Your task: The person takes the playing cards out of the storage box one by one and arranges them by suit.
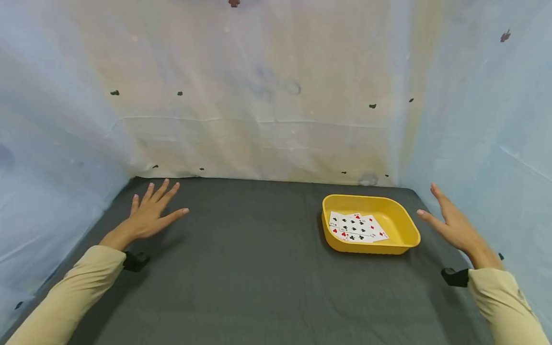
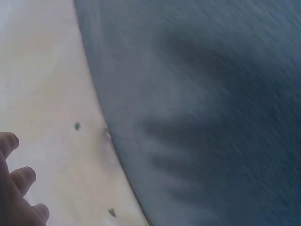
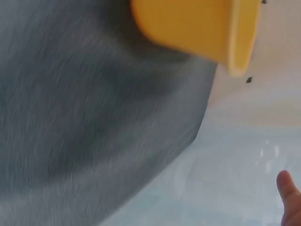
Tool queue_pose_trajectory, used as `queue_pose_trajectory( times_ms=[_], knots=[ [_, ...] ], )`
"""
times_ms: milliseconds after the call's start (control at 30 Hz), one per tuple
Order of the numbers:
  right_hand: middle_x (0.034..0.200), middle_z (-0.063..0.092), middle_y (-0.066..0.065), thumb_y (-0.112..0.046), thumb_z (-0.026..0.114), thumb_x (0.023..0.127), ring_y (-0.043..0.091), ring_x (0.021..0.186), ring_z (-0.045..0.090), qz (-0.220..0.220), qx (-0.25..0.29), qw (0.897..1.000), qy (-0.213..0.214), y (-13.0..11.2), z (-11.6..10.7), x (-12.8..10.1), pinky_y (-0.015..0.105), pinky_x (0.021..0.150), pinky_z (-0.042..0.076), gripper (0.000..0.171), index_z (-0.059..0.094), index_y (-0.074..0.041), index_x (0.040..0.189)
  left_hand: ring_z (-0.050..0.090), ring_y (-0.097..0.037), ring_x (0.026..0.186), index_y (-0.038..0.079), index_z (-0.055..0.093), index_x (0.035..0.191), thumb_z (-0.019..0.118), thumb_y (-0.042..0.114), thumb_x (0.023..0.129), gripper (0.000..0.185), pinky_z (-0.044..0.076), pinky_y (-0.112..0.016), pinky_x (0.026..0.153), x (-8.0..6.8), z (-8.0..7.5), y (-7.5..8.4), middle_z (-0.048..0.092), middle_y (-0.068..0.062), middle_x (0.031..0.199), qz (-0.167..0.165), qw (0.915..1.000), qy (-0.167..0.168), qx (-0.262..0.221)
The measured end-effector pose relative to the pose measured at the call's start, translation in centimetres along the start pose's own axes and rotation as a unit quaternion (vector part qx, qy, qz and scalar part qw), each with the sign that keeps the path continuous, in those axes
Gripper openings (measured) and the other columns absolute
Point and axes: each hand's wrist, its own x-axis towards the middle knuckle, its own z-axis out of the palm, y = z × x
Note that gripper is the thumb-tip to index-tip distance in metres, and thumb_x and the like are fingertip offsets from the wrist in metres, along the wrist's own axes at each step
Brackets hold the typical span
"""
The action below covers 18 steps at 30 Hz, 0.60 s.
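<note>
Showing cards in tray — head view only

Both wrist views are smeared by motion blur. In the left wrist view only three fingertips of the left hand show; the frame's edge cuts off the rest. The right wrist view shows one fingertip and part of the yellow tray (its top is cropped). The playing cards overlap, hiding the lower ones' faces.
</note>
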Motion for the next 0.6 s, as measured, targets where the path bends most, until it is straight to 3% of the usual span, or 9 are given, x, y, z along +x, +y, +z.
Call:
queue_pose_trajectory(
  times_ms=[133, 233, 333, 433, 467, 600],
  knots=[
    [0.157, 0.01, 0.024, -0.031, 0.049, 0.102, 0.054, 0.138, 0.006, 0.016, 0.063, 0.998, 0.019, -0.5, 0.1, -0.3, 0.075, 0.097, 0.007, 0.077, -0.008, -0.027, 0.155, -0.016, -0.044, 0.14, 0.018, 0.002, 0.157, 0.045, 0.055, 0.098, 0.081, -0.011, -0.07, 0.1, 0.6, 0.2, 1.3, -0.009, -0.015, 0.16, 0.026, 0.9991, 0.018, -0.027],
    [0.156, 0.015, 0.024, -0.031, 0.046, 0.104, 0.052, 0.138, 0.011, 0.023, 0.095, 0.995, 0.036, -0.7, 0.4, -0.6, 0.071, 0.101, 0.012, 0.071, -0.002, -0.027, 0.156, -0.009, -0.047, 0.141, 0.011, 0.008, 0.156, 0.048, 0.049, 0.099, 0.079, -0.004, -0.07, 0.103, 1.1, 0.4, 2.4, -0.002, -0.02, 0.159, 0.054, 0.9966, 0.031, -0.055],
    [0.154, 0.024, 0.023, -0.028, 0.043, 0.105, 0.04, 0.14, 0.021, 0.017, 0.107, 0.992, 0.058, -0.7, 0.9, -0.7, 0.038, 0.111, 0.024, 0.062, 0.01, -0.02, 0.157, 0.002, -0.05, 0.141, 0.006, 0.013, 0.155, 0.051, 0.044, 0.099, 0.078, 0.006, -0.07, 0.103, 1.3, 0.6, 3.4, 0.006, -0.023, 0.158, 0.074, 0.993, 0.044, -0.081],
    [0.152, 0.033, 0.017, -0.027, 0.044, 0.105, 0.016, 0.138, 0.032, 0.014, 0.118, 0.99, 0.08, -0.8, 1.4, -0.6, 0.01, 0.093, 0.029, 0.054, 0.026, -0.014, 0.154, 0.013, -0.048, 0.14, 0.007, 0.016, 0.155, 0.053, 0.042, 0.099, 0.076, 0.015, -0.069, 0.102, 1.7, 0.7, 4.4, 0.013, -0.022, 0.157, 0.086, 0.9894, 0.06, -0.099],
    [0.151, 0.036, 0.013, -0.028, 0.046, 0.104, 0.008, 0.134, 0.035, 0.017, 0.126, 0.988, 0.086, -0.8, 1.6, -0.5, 0.006, 0.086, 0.029, 0.053, 0.03, -0.014, 0.153, 0.016, -0.047, 0.139, 0.008, 0.018, 0.155, 0.054, 0.042, 0.099, 0.075, 0.018, -0.069, 0.101, 1.9, 0.7, 4.7, 0.015, -0.021, 0.157, 0.091, 0.9882, 0.068, -0.103],
    [0.139, 0.049, -0.008, -0.026, 0.053, 0.102, -0.008, 0.114, 0.044, 0.027, 0.171, 0.978, 0.113, -0.7, 2.3, -0.4, 0.006, 0.082, 0.035, 0.049, 0.043, -0.01, 0.146, 0.026, -0.045, 0.136, 0.009, 0.024, 0.154, 0.056, 0.04, 0.098, 0.071, 0.026, -0.066, 0.099, 2.7, 0.7, 6.1, 0.025, -0.021, 0.154, 0.108, 0.9821, 0.098, -0.119]
  ],
)
